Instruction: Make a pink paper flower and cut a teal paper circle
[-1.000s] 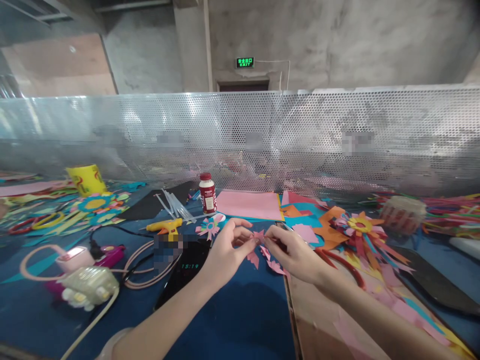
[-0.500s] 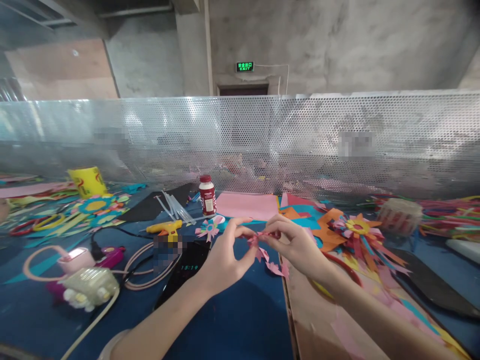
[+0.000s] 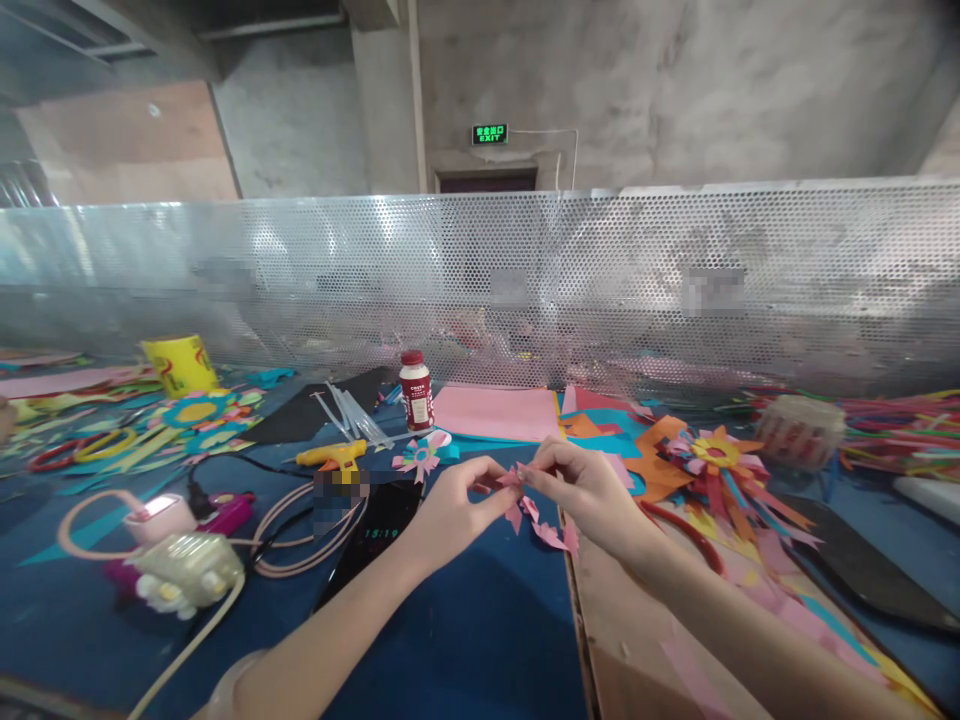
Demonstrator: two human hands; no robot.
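Between my hands is a strip of pink paper (image 3: 513,514) cut into pointed, petal-like pieces, its tail hanging down toward the blue table. My left hand (image 3: 466,508) pinches the strip from the left between thumb and fingers. From the right, my right hand (image 3: 581,490) pinches the same paper at its upper end, and the fingertips of both hands nearly meet there. Fingers hide part of the paper. Just left of my left hand lies a small pink and blue paper flower (image 3: 420,456). A phone (image 3: 384,525) showing 15:19 rests beneath my left forearm.
A yellow glue gun (image 3: 330,455), glue sticks (image 3: 351,412) and a red-capped bottle (image 3: 416,390) stand or lie behind on the left. Chargers and cables (image 3: 184,572) occupy the near left. At right are an orange paper flower (image 3: 716,452), scissors and scraps. A perforated metal partition (image 3: 337,290) closes the back.
The fingers of both hands have shifted slightly on the pink strip, and more of its pointed pieces show. The view has moved a little; the things on the table stay put.
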